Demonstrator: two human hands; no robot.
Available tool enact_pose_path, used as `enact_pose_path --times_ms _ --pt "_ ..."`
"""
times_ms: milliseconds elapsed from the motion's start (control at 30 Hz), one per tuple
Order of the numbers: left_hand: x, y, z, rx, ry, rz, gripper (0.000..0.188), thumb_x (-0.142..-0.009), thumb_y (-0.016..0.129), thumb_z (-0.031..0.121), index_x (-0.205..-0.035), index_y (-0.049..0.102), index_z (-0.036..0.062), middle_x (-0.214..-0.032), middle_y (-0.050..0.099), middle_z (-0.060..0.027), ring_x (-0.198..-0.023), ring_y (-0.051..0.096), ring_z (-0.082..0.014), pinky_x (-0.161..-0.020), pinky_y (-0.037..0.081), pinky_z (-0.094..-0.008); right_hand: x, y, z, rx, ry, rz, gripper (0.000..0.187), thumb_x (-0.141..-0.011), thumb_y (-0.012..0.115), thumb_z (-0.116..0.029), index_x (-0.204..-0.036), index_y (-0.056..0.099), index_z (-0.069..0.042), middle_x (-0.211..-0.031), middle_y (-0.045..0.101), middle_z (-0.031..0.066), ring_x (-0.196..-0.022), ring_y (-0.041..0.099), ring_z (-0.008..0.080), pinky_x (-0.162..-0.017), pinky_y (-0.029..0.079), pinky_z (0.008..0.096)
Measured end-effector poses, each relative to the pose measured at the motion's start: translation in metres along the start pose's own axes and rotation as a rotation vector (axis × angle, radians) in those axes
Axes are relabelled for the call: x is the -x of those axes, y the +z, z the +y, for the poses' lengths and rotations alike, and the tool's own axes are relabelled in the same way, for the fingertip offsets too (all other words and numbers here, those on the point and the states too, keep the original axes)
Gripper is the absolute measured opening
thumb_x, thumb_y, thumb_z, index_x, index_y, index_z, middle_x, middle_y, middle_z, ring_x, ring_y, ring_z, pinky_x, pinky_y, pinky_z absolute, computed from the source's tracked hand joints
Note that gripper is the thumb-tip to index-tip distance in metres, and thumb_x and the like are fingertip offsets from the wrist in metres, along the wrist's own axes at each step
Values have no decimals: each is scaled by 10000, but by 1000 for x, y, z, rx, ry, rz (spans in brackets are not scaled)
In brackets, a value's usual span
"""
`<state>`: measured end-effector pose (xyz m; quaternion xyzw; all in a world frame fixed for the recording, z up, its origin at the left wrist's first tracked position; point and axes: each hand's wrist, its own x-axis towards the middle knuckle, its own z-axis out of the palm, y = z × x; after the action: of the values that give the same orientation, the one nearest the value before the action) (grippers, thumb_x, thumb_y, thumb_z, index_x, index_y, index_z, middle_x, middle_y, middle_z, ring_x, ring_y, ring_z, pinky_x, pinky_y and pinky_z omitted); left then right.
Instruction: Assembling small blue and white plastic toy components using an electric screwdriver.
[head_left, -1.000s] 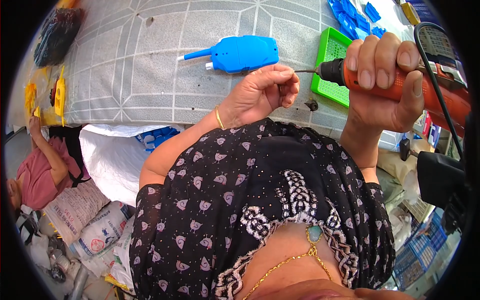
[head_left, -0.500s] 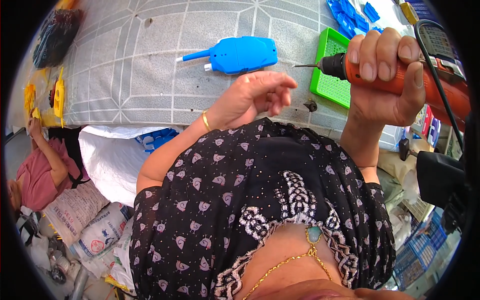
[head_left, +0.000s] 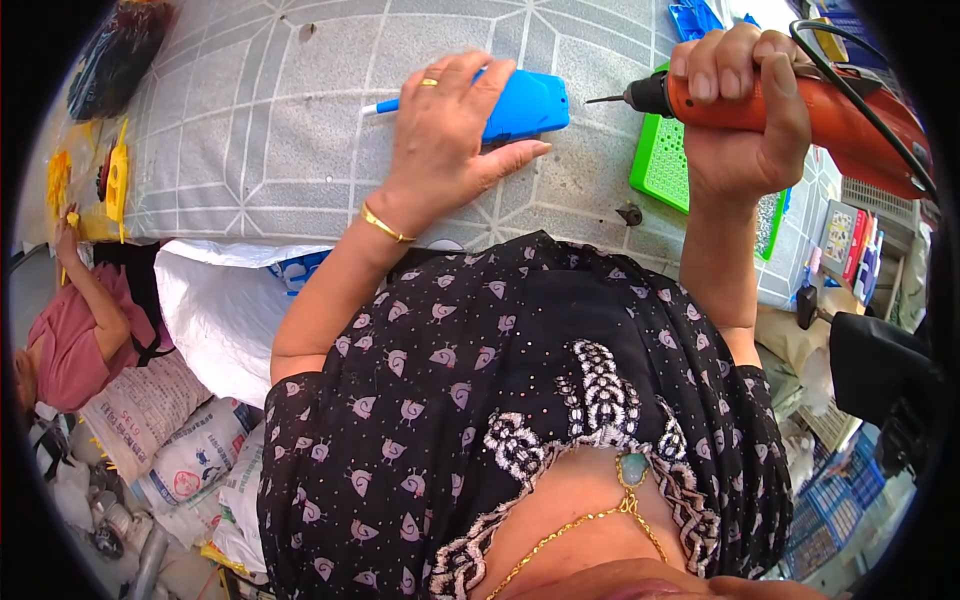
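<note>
Positioning the blue case point(head_left: 530, 105) seems in hand; grip of the left hand point(head_left: 440, 130) cannot be told; electric screwdriver point(head_left: 830, 130) is held by the right hand point(head_left: 745, 120); steadying seems needed next.

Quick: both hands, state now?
Left hand: over the blue casing; whether it grips can't be told.
Right hand: closed, holding the orange power tool.

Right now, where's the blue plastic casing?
The casing lies upper centre in the head view, partly under the left hand, left of the orange power tool.
</note>
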<state>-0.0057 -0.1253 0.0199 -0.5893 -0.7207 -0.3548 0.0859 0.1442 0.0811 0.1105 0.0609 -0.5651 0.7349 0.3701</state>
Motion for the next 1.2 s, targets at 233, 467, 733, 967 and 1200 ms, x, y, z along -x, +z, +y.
enact_pose_path --times_ms 233,467,733,967,1200 --pt "1 8 -4 -52 4 -63 754 -824 761 565 -1363 603 61 -1308 594 -137 -1231 560 -333 -1062 391 -486 -1 -1 14 15 8 58 161 -1018 518 -213 -895 507 -110 -788 500 16 -729 524 167 -802 440 393" --pt "2 10 -5 -44 -3 -51 753 -819 764 568 -1354 606 62 -1295 598 -132 -1217 568 -336 -1039 412 -487 0 3 21 49 -5 48 157 -1007 530 -205 -884 502 -112 -781 504 17 -719 524 167 -792 450 394" --pt "2 11 -6 -32 -1 -33 753 -812 767 573 -1346 611 65 -1282 605 -127 -1206 576 -340 -1019 421 -475 2 4 27 65 -8 56 130 -997 534 -188 -891 500 -120 -780 501 15 -714 525 167 -793 457 395" --pt "1 12 -7 -24 -4 -41 745 -817 761 578 -1339 615 67 -1279 609 -129 -1201 581 -340 -1016 422 -475 2 3 30 68 -14 58 122 -996 534 -183 -897 499 -120 -775 498 16 -709 527 166 -788 464 396" --pt "1 12 -6 -42 4 -46 744 -814 764 570 -1342 612 68 -1283 609 -131 -1203 580 -340 -1010 421 -474 3 3 33 82 -21 74 129 -999 534 -169 -891 488 -115 -765 497 25 -694 525 169 -765 471 396"
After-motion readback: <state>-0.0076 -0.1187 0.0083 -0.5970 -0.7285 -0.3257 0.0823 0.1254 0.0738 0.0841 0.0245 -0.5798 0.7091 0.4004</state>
